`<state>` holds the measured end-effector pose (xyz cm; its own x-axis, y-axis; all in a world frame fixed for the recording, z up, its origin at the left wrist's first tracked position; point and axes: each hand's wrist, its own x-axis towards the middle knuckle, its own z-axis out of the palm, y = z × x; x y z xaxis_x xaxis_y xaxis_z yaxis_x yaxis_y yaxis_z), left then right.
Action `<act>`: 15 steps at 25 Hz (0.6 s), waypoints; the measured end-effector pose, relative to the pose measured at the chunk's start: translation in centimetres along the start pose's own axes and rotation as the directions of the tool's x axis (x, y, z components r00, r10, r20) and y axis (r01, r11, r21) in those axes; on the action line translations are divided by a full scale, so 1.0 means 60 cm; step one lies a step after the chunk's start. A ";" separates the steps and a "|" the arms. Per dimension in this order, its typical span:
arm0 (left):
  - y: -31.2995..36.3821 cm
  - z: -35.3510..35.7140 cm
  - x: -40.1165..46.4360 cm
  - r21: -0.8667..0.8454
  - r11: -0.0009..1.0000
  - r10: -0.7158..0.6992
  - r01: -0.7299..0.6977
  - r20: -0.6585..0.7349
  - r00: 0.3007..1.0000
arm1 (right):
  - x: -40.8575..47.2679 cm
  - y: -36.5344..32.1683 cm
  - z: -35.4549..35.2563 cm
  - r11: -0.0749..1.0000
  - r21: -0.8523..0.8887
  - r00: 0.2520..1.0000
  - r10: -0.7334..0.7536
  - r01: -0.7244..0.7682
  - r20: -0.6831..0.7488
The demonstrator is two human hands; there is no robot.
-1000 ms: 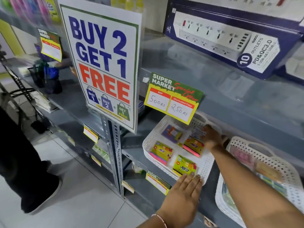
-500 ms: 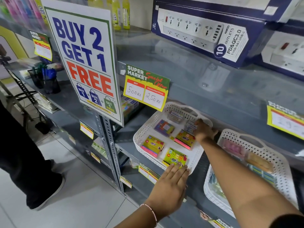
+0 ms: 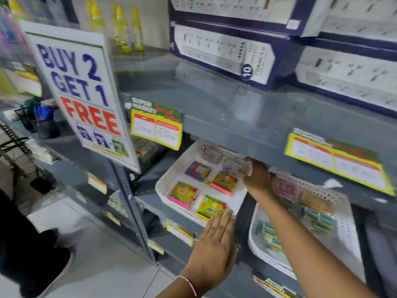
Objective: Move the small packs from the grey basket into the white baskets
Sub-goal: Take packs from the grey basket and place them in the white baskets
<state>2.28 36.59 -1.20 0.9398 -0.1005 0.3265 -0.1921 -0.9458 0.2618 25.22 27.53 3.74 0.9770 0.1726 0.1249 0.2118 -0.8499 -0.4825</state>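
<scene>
A white perforated basket (image 3: 171,177) sits on the grey lower shelf and holds several small colourful packs, among them a purple one (image 3: 197,170) and a yellow-green one (image 3: 211,207). My right hand (image 3: 256,176) reaches into its far right corner and grips a small clear pack (image 3: 233,166). My left hand (image 3: 214,250) lies flat, fingers together, with its fingertips on the basket's near rim. A second white basket (image 3: 348,229) to the right holds more packs. The grey basket is out of view.
The upper shelf's edge (image 3: 257,134) hangs low over the baskets, with price tags (image 3: 156,127) on it. A "BUY 2 GET 1 FREE" sign (image 3: 79,93) juts out at left. Boxes of power strips (image 3: 225,54) sit on the upper shelf. A person's dark shoe (image 3: 43,263) stands on the floor at left.
The view has shifted so the shelves appear lower and further right. My right hand stays at the basket's far corner on the clear pack; my left hand remains at the near rim.
</scene>
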 end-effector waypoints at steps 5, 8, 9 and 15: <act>0.172 0.046 0.055 -0.135 0.951 0.287 -0.280 0.033 0.957 | -0.228 0.186 -0.155 0.966 0.260 0.977 0.053 0.002 -0.204; 0.313 0.092 0.065 -0.205 0.885 0.436 -0.418 0.052 0.898 | -0.337 0.319 -0.250 0.960 0.245 0.934 0.207 -0.137 -0.290; 0.368 0.103 0.062 -0.220 0.863 0.480 -0.455 0.071 0.875 | -0.368 0.371 -0.281 0.950 0.224 0.911 0.280 -0.217 -0.303; 0.569 0.167 0.030 -0.134 0.788 0.615 -0.601 0.177 0.768 | -0.442 0.612 -0.369 0.835 -0.069 0.838 0.546 -0.546 -0.021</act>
<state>0.22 1.03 -0.75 0.6536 -0.7141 0.2508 -0.7538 -0.6436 0.1321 6.61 -19.25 1.91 0.9337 -0.3295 -0.1404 -0.3577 -0.8382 -0.4117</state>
